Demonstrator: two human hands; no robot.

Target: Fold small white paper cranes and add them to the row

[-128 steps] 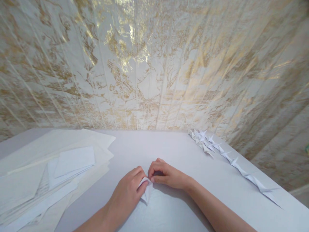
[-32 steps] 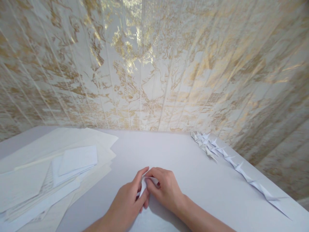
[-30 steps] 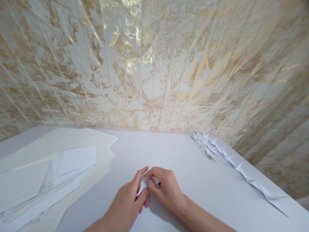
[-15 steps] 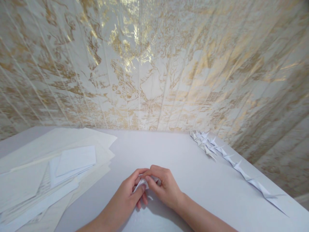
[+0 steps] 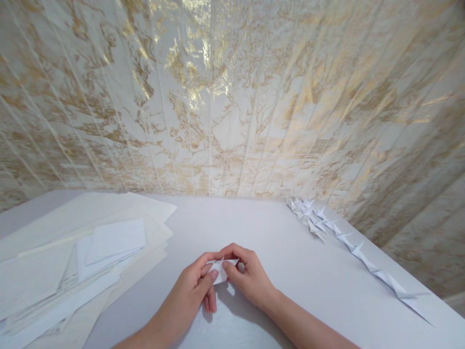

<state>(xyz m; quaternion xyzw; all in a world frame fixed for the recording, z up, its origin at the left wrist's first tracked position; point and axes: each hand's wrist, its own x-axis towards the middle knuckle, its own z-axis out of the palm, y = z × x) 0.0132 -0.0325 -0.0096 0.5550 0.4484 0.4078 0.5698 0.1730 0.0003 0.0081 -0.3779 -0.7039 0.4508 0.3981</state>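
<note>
A small folded white paper piece (image 5: pixel 221 269) is held just above the white table (image 5: pixel 276 252), near its front middle. My left hand (image 5: pixel 191 295) pinches its left side between thumb and fingers. My right hand (image 5: pixel 247 278) pinches its right side, fingers curled over the top edge. Both hands touch each other around the paper, which they largely hide.
A loose pile of white and cream paper sheets (image 5: pixel 72 257) covers the table's left part. A chain of folded white paper pieces (image 5: pixel 348 242) runs along the right edge toward the wall. A gold-patterned wall (image 5: pixel 232 97) stands behind the table.
The hands pressed the paper down on the table, then lifted it slightly. The folded piece now shows between the fingertips as a small flat shape.
</note>
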